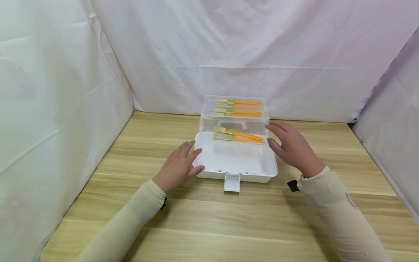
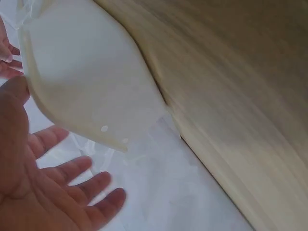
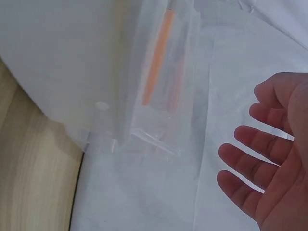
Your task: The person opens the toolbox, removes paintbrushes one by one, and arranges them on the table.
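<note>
A white plastic box (image 1: 253, 178) stands with its lid up, and its front latch (image 1: 232, 183) hangs down. Two paintbrushes (image 1: 246, 135) with orange handles and pale bristles lie at the back of its white base. Behind them, several similar brushes (image 1: 247, 112) lie in the raised clear trays (image 1: 209, 105). My left hand (image 1: 178, 162) is at the box's left front side, fingers spread and holding nothing; whether it touches the rim I cannot tell. Beside the right rear corner, my right hand (image 1: 294, 147) has loosely bent fingers (image 3: 250, 166) and holds nothing.
The box sits on a wood-grain table (image 1: 209, 222). A white cloth (image 1: 170, 87) hangs behind the table, with more white cloth along its left and right sides. Both forearms reach in from the front.
</note>
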Demonstrator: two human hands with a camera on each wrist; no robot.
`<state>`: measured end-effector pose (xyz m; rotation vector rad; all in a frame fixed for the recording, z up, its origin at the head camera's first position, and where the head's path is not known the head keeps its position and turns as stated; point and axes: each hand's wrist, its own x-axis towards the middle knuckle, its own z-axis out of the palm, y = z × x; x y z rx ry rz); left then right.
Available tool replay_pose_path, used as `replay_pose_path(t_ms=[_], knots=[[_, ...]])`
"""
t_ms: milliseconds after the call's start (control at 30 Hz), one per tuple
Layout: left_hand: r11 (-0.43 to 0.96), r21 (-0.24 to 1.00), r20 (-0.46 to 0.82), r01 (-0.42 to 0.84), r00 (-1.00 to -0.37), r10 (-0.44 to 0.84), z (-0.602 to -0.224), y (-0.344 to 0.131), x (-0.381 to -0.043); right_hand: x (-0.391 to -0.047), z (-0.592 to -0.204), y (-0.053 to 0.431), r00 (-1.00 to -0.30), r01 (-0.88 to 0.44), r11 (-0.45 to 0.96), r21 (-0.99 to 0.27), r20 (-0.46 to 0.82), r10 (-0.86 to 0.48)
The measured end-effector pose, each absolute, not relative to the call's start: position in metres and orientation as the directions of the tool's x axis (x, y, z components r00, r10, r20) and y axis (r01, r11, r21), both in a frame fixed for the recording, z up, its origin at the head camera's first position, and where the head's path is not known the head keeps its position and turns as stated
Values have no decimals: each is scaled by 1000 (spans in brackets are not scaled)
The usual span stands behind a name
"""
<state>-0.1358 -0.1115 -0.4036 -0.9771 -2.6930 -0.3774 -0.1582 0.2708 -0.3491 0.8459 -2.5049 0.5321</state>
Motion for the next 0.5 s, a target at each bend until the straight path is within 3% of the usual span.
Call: replay_pose_path(t_ms=[233,500], knots=[[569,59,361,820,-549,754,-399,-100,-138,-156,-339,267,-719,-631,738,-239,537,-441],[536,37,291,843,-523,801,-402,-83,-138,-153,-332,268,-753,-593,751,-292,531,-388]])
